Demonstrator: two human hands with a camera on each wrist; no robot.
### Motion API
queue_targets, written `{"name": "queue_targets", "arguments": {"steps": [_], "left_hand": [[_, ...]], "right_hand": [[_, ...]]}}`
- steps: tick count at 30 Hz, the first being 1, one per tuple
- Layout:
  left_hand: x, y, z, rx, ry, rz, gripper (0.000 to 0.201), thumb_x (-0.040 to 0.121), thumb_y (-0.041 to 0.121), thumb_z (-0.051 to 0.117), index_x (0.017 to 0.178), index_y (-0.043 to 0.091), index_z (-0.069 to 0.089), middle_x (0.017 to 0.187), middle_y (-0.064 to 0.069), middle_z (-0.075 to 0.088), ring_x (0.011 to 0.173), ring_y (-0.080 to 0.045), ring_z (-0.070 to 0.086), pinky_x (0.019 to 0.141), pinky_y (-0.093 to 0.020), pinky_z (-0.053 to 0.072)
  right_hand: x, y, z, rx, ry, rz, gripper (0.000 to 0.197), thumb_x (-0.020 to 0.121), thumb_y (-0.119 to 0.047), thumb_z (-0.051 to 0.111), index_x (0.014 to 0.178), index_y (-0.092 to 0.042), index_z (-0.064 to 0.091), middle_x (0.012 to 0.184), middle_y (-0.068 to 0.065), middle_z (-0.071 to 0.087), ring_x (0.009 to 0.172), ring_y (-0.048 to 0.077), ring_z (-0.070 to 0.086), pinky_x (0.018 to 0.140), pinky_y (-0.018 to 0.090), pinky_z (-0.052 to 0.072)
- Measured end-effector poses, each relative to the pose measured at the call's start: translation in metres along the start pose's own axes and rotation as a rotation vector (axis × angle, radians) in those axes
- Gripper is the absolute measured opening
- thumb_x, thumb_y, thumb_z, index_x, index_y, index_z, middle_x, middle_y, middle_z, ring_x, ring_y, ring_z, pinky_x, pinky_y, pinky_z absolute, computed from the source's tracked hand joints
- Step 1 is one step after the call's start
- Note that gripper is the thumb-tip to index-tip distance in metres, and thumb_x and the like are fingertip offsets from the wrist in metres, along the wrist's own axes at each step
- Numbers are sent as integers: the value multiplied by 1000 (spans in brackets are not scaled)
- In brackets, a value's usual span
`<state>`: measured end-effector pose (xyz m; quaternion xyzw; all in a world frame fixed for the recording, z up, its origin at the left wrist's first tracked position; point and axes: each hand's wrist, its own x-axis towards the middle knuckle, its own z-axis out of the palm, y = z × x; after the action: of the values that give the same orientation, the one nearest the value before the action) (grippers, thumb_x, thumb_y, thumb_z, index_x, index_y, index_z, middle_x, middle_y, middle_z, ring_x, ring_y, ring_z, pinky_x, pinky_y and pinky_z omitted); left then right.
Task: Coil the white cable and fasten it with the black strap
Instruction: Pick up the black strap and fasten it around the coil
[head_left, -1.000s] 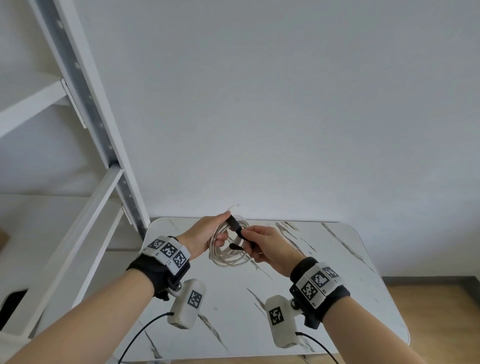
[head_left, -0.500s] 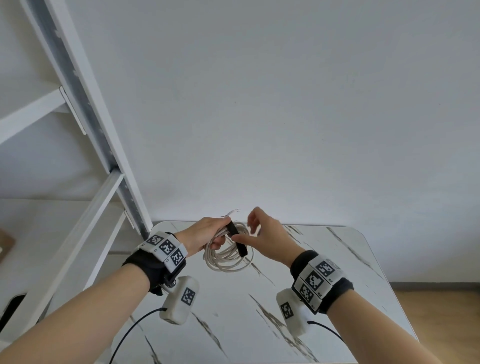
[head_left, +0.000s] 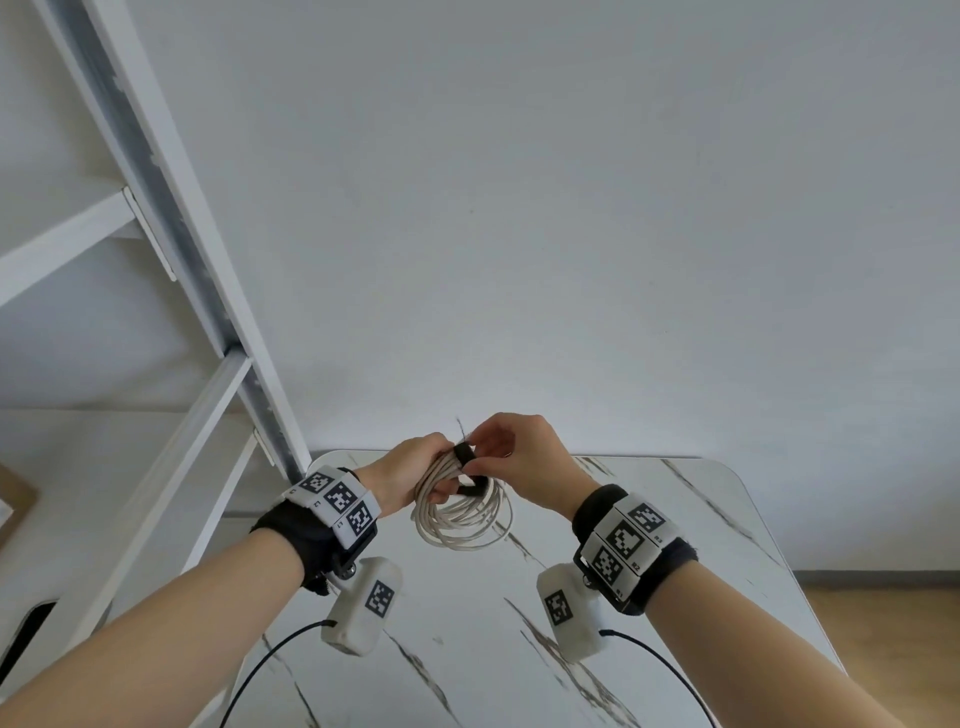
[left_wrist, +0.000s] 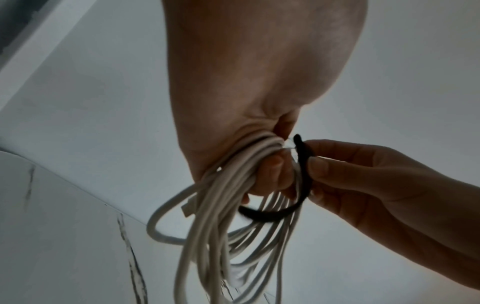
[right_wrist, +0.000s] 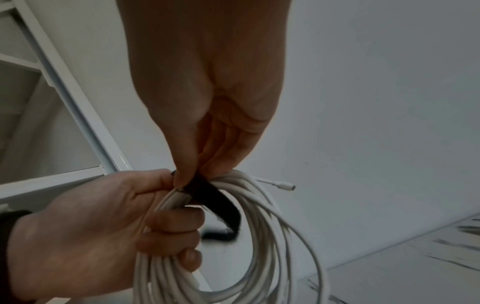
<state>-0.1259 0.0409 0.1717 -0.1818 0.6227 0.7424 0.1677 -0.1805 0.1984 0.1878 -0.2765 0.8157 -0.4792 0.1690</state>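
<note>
The white cable (head_left: 462, 519) hangs as a bundle of several loops above the far end of the marble table (head_left: 675, 545). My left hand (head_left: 415, 470) grips the top of the coil (right_wrist: 166, 207), fingers curled round the strands (left_wrist: 233, 170). The black strap (head_left: 464, 453) lies over the top of the bundle beside that grip, its free end curving down inside the loops (right_wrist: 221, 205) (left_wrist: 270, 214). My right hand (head_left: 511, 457) pinches the strap (left_wrist: 302, 164) between thumb and fingers right against the left hand. One white connector end (right_wrist: 283, 186) sticks out to the right.
A white metal shelf frame (head_left: 208, 332) leans along the left, its post ending near the table's far-left corner. A plain white wall (head_left: 571, 208) stands behind. Wood floor (head_left: 893, 623) shows at the right. Black wrist-camera leads (head_left: 670, 670) hang over the near table.
My right hand let the strap go, opened, then came back over the top of the coil and now pinches the strap there. The coil stays in my left hand, raised slightly.
</note>
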Motion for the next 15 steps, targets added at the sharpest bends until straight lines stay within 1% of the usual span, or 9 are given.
{"name": "queue_targets", "arguments": {"steps": [2, 4, 6, 8, 10, 11, 13, 15], "left_hand": [[0, 1, 1, 15, 8, 4, 29, 94, 13, 29, 71, 7, 46, 50, -3, 45, 40, -12, 39, 40, -21, 30], [1, 3, 2, 27, -3, 12, 29, 94, 11, 29, 71, 7, 46, 50, -3, 45, 39, -11, 40, 39, -20, 29], [1, 4, 3, 25, -30, 13, 31, 96, 10, 29, 71, 6, 48, 50, -2, 47, 39, -10, 41, 41, -20, 30], [1, 6, 3, 41, -63, -3, 33, 97, 10, 29, 71, 6, 50, 50, -1, 50, 41, -11, 43, 43, -21, 31], [1, 6, 4, 79, -91, -14, 36, 96, 10, 29, 68, 7, 51, 50, 0, 51, 43, -10, 43, 44, -20, 32], [1, 6, 5, 90, -99, -16, 37, 96, 10, 29, 66, 7, 51, 50, 0, 50, 43, -10, 43, 45, -20, 32], [2, 7, 7, 92, -116, -21, 36, 94, 13, 28, 65, 9, 48, 50, 1, 47, 43, -10, 41, 44, -20, 32], [2, 8, 9, 104, -145, -16, 34, 95, 18, 28, 68, 11, 47, 52, 3, 46, 44, -10, 40, 45, -19, 30]], "right_hand": [[0, 0, 0, 38, 7, 8, 19, 71, -9, 77, 88, -10, 69, 79, 6, 71, 76, 16, 68, 76, 24, 55], [-1, 1, 0, 78, 35, 25, 17, 71, -9, 76, 86, -10, 70, 83, 10, 73, 79, 20, 70, 78, 31, 58], [-1, 2, -1, 135, 76, 51, 17, 70, -7, 76, 84, -12, 67, 82, 11, 72, 75, 23, 70, 74, 36, 60], [-2, 2, -2, 192, 91, 68, 19, 70, -4, 76, 83, -12, 65, 79, 13, 69, 67, 24, 68, 66, 33, 60], [-4, 2, -2, 194, 87, 73, 17, 70, -4, 77, 81, -11, 66, 77, 12, 67, 64, 25, 66, 60, 29, 60], [-5, 3, -2, 185, 84, 77, 15, 70, -3, 76, 81, -11, 68, 78, 13, 68, 65, 27, 67, 61, 28, 60], [-5, 4, -3, 172, 79, 85, 12, 71, -4, 76, 81, -9, 71, 80, 15, 71, 71, 29, 71, 66, 29, 60], [-4, 8, -3, 154, 85, 88, 13, 71, -7, 77, 83, -9, 74, 83, 13, 74, 74, 23, 71, 73, 28, 59]]}}
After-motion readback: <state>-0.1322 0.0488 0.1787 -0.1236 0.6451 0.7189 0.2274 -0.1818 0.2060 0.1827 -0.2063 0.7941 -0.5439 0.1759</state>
